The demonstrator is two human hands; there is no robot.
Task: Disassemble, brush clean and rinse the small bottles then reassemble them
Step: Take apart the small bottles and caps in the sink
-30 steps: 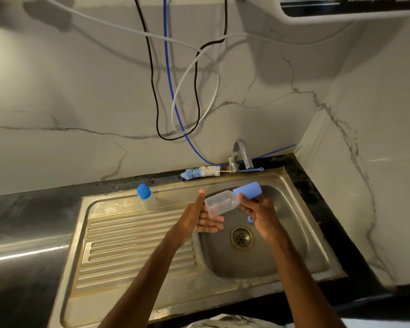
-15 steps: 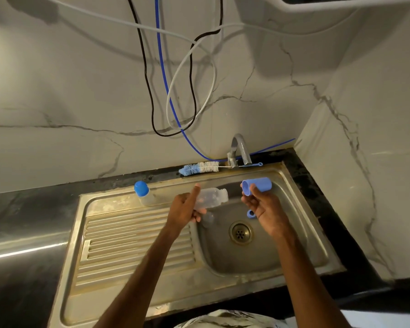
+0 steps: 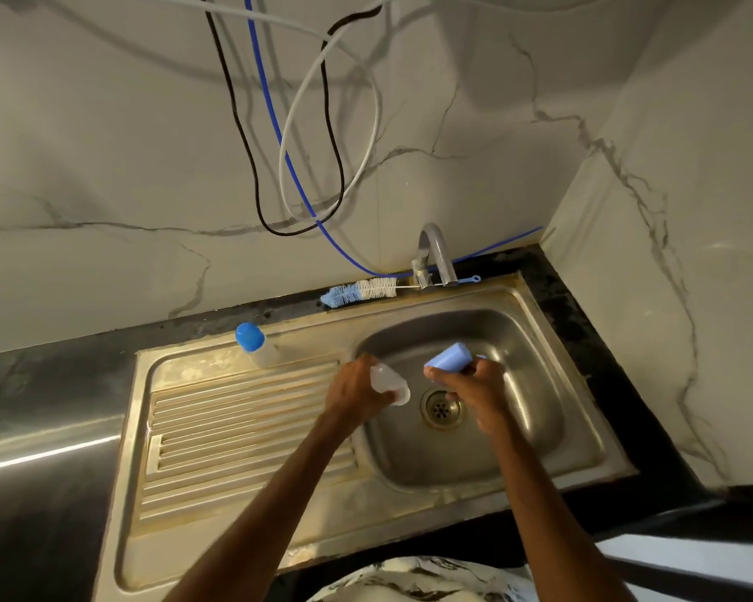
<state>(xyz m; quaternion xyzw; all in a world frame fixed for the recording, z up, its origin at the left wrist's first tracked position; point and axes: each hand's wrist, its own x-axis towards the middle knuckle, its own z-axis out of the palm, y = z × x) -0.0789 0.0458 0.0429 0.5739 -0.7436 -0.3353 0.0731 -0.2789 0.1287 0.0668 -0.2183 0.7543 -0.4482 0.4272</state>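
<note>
left grip (image 3: 353, 393): I am wrapping it round the small clear plastic bottle (image 3: 390, 382), tilting the mouth toward the stainless steel sink basin (image 3: 540, 427), likely to drain | right grip (image 3: 474, 388): I am pinching the pale-blue cylindrical plastic cap (image 3: 448, 357) just beside it, leaving the neck open for brushing

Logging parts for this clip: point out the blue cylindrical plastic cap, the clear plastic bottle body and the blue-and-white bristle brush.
Blue cylindrical plastic cap (image 3: 448, 357), head view, side wall.
Clear plastic bottle body (image 3: 390, 382), head view, mid wall.
Blue-and-white bristle brush (image 3: 359, 291), head view, bristles.
</note>
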